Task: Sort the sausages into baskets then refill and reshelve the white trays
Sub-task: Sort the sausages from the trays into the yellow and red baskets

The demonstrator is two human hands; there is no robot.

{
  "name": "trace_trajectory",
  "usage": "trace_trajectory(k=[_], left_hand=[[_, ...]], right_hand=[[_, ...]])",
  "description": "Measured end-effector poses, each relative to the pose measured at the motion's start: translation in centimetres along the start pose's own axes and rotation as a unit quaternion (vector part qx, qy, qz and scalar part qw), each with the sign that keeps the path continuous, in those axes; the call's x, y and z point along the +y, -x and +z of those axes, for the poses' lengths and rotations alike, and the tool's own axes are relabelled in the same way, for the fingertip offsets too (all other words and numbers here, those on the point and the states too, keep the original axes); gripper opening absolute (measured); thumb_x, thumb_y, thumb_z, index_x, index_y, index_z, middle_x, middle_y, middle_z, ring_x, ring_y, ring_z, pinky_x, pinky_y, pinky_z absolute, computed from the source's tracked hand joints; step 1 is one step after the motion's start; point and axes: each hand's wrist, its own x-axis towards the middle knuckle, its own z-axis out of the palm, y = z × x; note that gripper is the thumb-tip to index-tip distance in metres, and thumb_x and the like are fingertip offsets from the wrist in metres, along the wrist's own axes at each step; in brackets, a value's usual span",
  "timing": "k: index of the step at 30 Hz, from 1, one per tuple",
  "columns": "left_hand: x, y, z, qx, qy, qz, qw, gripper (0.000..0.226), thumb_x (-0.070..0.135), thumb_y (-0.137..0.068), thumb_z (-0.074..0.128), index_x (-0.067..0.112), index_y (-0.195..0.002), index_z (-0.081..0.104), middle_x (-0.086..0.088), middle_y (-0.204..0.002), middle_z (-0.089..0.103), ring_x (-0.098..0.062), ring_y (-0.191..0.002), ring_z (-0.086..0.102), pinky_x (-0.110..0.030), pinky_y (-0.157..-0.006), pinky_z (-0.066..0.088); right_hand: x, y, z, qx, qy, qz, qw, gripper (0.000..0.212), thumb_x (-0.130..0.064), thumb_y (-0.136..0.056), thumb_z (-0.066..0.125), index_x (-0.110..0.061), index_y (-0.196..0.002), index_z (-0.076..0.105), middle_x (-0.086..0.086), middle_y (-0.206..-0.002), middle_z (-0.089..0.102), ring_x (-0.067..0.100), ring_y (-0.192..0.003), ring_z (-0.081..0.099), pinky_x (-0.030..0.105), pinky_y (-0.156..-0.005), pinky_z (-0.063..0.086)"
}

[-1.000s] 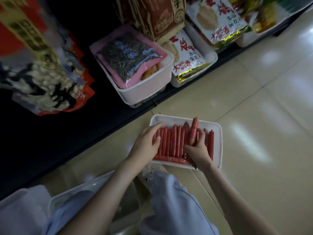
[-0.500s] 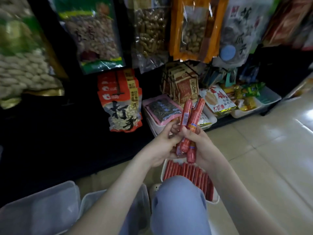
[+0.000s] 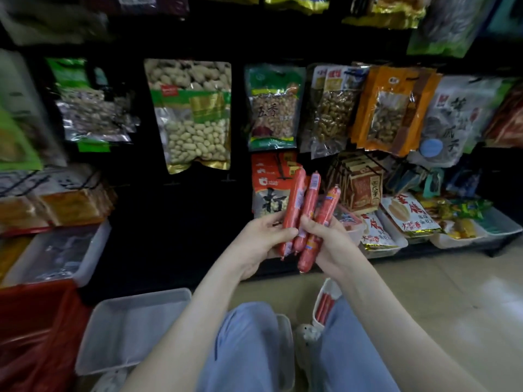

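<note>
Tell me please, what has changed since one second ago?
Both hands rose out of the white tray with three sausages. The left hand and the right hand now grip them, almost upright, in front of the shelf. The tray stays on the floor, with sausages left in it.

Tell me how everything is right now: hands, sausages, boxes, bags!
left hand, gripping the held sausages.
right hand, fingers curled round them.
held sausages, three, roughly upright, side by side.
white tray, partly hidden behind a leg, sausages inside.
clear bin, nothing visible inside.
red basket, left edge, contents too blurred to tell.
peanut bag, hanging up.
</note>
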Motion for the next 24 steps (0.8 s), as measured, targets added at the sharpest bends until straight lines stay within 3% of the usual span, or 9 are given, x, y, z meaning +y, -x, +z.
trace_trajectory(k=[4, 10, 12, 15, 19, 22, 24], left_hand=[[0.6, 2.0, -1.9, 0.039, -0.009, 0.012, 0.999, 0.035, 0.004, -0.09, 0.061, 0.025, -0.118, 0.062, 0.001, -0.081, 0.071, -0.005, -0.062, 0.065, -0.022, -0.063, 0.051], [1.1, 4.5, -5.3, 0.087, -0.054, 0.02, 0.995, 0.02, 0.009, -0.093, 0.059, 0.009, -0.111, 0.067, -0.003, -0.081, 0.071, -0.012, -0.067, 0.064, -0.026, -0.066, 0.053], [1.3, 5.5, -6.7, 0.111, -0.063, 0.028, 0.991, 0.015, 0.01, -0.092, 0.06, 0.009, -0.105, 0.068, -0.007, -0.085, 0.07, -0.019, -0.075, 0.063, -0.028, -0.069, 0.053], [1.8, 7.7, -9.1, 0.152, -0.03, 0.043, 0.987, 0.014, 0.013, -0.093, 0.059, 0.008, -0.104, 0.066, -0.007, -0.086, 0.069, -0.017, -0.073, 0.065, -0.025, -0.064, 0.053], [2.8, 11.5, -13.1, 0.209, 0.018, 0.057, 0.976, 0.017, 0.019, -0.094, 0.057, 0.007, -0.104, 0.067, -0.005, -0.087, 0.073, -0.015, -0.076, 0.069, -0.026, -0.068, 0.054], [3.2, 15.3, -16.3, 0.253, 0.02, 0.054, 0.966, 0.02, 0.02, -0.094, 0.059, 0.006, -0.106, 0.067, -0.009, -0.095, 0.073, -0.02, -0.087, 0.07, -0.033, -0.077, 0.055], [3.2, 18.0, -18.1, 0.28, 0.038, 0.043, 0.958, 0.015, 0.018, -0.094, 0.058, 0.008, -0.101, 0.067, -0.006, -0.089, 0.073, -0.018, -0.083, 0.07, -0.033, -0.077, 0.056]], right_hand=[[1.0, 0.7, 2.9, -0.028, 0.015, 0.015, 0.999, 0.033, 0.003, -0.09, 0.052, 0.006, -0.124, 0.051, 0.022, -0.103, 0.063, 0.029, -0.085, 0.068, 0.039, -0.065, 0.058], [2.4, 0.0, 6.9, -0.087, 0.033, 0.055, 0.994, 0.02, -0.008, -0.09, 0.056, -0.006, -0.11, 0.059, 0.019, -0.099, 0.061, 0.032, -0.087, 0.064, 0.051, -0.076, 0.054], [3.0, -0.8, 8.8, -0.097, 0.045, 0.067, 0.992, 0.017, -0.013, -0.088, 0.058, -0.007, -0.104, 0.06, 0.015, -0.087, 0.063, 0.03, -0.076, 0.065, 0.049, -0.068, 0.055], [4.3, -1.8, 12.2, -0.13, 0.073, 0.085, 0.985, 0.035, -0.02, -0.082, 0.062, -0.001, -0.111, 0.058, 0.015, -0.086, 0.064, 0.03, -0.069, 0.063, 0.045, -0.062, 0.056], [7.1, -3.2, 17.3, -0.194, 0.092, 0.127, 0.969, 0.042, -0.024, -0.084, 0.06, 0.0, -0.118, 0.06, 0.015, -0.111, 0.068, 0.026, -0.097, 0.068, 0.043, -0.083, 0.057], [10.0, -3.7, 21.6, -0.259, 0.079, 0.176, 0.947, 0.038, -0.02, -0.084, 0.059, 0.0, -0.116, 0.061, 0.016, -0.116, 0.067, 0.028, -0.106, 0.065, 0.045, -0.093, 0.051], [12.1, -3.8, 24.4, -0.296, 0.075, 0.217, 0.927, 0.035, -0.017, -0.081, 0.059, 0.001, -0.111, 0.063, 0.018, -0.113, 0.067, 0.029, -0.103, 0.066, 0.048, -0.092, 0.051]])
